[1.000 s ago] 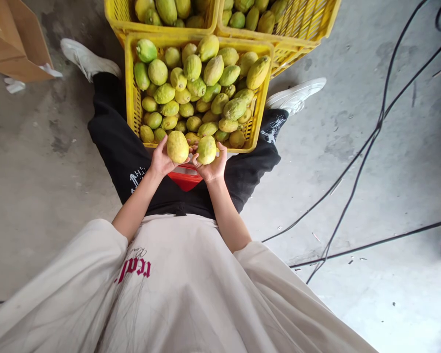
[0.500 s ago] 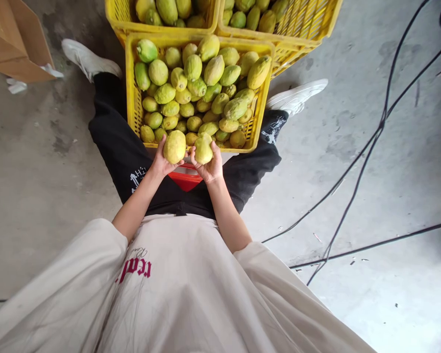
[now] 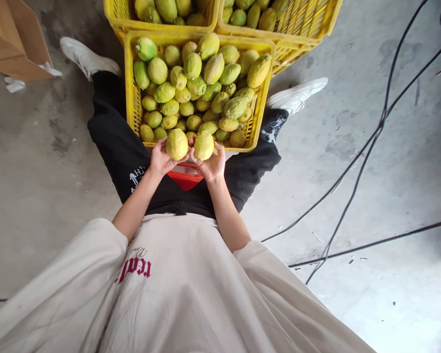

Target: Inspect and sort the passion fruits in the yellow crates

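Observation:
My left hand (image 3: 160, 159) is closed around a yellow lemon (image 3: 177, 144), with the fruit's upper side showing. In my right hand (image 3: 213, 164) is a second yellow lemon (image 3: 204, 145), gripped between the thumb and fingers. The two lemons are side by side, a small gap apart, over the near rim of a yellow plastic crate (image 3: 129, 105). Many green and yellow lemons (image 3: 193, 66) fill that crate. Below my hands, between my legs, a red plastic object (image 3: 186, 181) is partly visible.
Two more yellow crates with lemons, one at the back left (image 3: 161, 24) and one at the back right (image 3: 301, 22), adjoin the near crate. An open cardboard box (image 3: 18, 44) lies at the far left. Black cables (image 3: 380, 125) cross the concrete floor on the right.
The lemon in my right hand has turned and now shows a rounder side. The left lemon has shifted slightly right and up. Both stay in my hands.

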`<state>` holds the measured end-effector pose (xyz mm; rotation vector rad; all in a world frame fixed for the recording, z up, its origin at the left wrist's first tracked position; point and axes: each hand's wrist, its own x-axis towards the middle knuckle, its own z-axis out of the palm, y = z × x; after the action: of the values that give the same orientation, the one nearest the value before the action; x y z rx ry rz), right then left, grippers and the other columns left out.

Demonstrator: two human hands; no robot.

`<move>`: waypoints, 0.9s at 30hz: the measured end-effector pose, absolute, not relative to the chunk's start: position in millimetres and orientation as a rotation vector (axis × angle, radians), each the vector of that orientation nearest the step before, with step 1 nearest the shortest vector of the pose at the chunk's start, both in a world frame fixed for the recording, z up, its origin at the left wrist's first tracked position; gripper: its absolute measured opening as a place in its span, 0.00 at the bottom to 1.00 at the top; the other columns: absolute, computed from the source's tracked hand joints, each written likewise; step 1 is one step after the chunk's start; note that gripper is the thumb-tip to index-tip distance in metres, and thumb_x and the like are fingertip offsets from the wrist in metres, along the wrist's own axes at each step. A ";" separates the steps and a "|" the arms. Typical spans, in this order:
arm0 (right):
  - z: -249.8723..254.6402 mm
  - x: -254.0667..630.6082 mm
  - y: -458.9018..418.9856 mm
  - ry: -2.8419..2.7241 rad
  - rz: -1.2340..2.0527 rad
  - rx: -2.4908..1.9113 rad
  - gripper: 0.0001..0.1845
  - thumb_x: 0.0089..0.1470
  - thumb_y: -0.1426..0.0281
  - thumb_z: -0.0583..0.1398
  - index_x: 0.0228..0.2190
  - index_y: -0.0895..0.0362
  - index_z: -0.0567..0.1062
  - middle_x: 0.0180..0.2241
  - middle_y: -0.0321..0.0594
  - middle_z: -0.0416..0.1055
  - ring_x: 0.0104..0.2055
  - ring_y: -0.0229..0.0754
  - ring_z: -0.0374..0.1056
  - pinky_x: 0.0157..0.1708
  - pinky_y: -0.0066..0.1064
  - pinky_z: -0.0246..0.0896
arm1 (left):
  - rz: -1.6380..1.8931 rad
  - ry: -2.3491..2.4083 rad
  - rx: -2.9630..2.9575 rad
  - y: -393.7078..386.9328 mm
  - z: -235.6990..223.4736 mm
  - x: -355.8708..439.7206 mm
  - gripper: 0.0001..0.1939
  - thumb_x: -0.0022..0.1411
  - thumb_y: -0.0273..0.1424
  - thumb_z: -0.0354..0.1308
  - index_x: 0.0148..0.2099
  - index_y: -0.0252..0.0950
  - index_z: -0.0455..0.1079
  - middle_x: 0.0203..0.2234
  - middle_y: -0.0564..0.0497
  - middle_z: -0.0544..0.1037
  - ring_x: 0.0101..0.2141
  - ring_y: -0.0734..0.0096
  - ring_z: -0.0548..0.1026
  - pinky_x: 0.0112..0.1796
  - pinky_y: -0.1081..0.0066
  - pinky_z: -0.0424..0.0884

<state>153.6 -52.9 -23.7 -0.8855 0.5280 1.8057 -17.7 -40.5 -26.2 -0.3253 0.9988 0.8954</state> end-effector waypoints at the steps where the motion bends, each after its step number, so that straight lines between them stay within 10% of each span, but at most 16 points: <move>1: -22.7 153.2 -53.0 0.522 1.788 -0.878 0.19 0.80 0.61 0.51 0.54 0.51 0.82 0.45 0.41 0.87 0.46 0.46 0.85 0.40 0.35 0.89 | 0.893 1.007 -0.327 -40.1 -25.6 -17.6 0.29 0.88 0.46 0.44 0.77 0.40 0.74 0.49 0.39 0.93 0.49 0.45 0.95 0.39 0.61 0.91; 8: -30.1 153.7 -55.1 0.498 1.834 -0.932 0.12 0.78 0.56 0.62 0.54 0.47 0.82 0.39 0.34 0.83 0.38 0.40 0.81 0.30 0.23 0.79 | 0.831 0.980 -0.340 -38.8 -24.7 -19.1 0.37 0.89 0.58 0.45 0.73 0.36 0.77 0.37 0.41 0.90 0.29 0.55 0.90 0.20 0.72 0.78; 17: -43.4 156.4 -57.0 0.442 1.936 -0.927 0.09 0.76 0.59 0.64 0.51 0.47 0.80 0.38 0.35 0.83 0.36 0.43 0.81 0.33 0.29 0.86 | 0.826 1.021 -0.312 -38.3 -18.8 -14.7 0.39 0.91 0.58 0.37 0.87 0.49 0.68 0.55 0.41 0.93 0.38 0.54 0.94 0.23 0.71 0.81; 27: -39.2 159.9 -57.1 0.473 1.938 -0.898 0.19 0.73 0.57 0.59 0.54 0.52 0.82 0.43 0.42 0.87 0.39 0.47 0.83 0.36 0.35 0.87 | 0.817 1.004 -0.293 -37.8 -21.7 -20.0 0.40 0.90 0.57 0.36 0.86 0.46 0.69 0.50 0.42 0.93 0.35 0.54 0.93 0.24 0.68 0.82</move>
<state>159.9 -57.1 -39.2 -0.8979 0.4732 1.9383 -20.0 -37.8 -21.7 -0.2930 1.0039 0.8167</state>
